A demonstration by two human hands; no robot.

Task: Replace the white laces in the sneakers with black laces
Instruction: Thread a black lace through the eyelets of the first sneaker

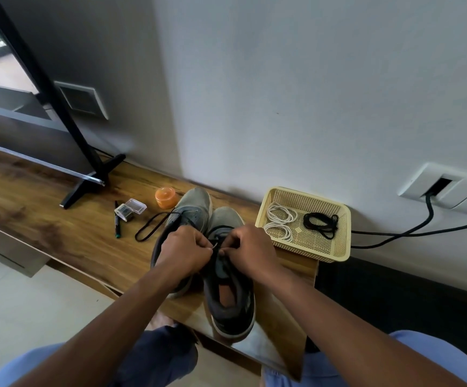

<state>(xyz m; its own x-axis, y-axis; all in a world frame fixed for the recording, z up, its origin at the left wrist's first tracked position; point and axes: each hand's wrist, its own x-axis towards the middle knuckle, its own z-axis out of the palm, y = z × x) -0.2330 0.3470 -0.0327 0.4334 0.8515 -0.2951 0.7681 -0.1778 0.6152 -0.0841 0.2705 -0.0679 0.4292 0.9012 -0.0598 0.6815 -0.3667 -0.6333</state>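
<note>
Two grey sneakers stand side by side on the wooden shelf [45, 219], toes toward the wall: the left sneaker [191, 208] and the right sneaker [231, 303]. My left hand [183, 254] and my right hand [247, 251] meet over the right sneaker's eyelets, each pinching a black lace [216, 245] between the fingertips. Another black lace [154, 226] trails from the left sneaker in a loop onto the shelf. A cream basket [335, 254] holds coiled white laces [280, 222] and one bundled black lace [321, 223].
An orange jar [166, 197], a small clear plastic box [130, 209] and a dark pen [117, 220] lie left of the sneakers. A black stand foot [87, 182] rests further left. Black cables [411, 233] run from a wall socket [447, 185] on the right.
</note>
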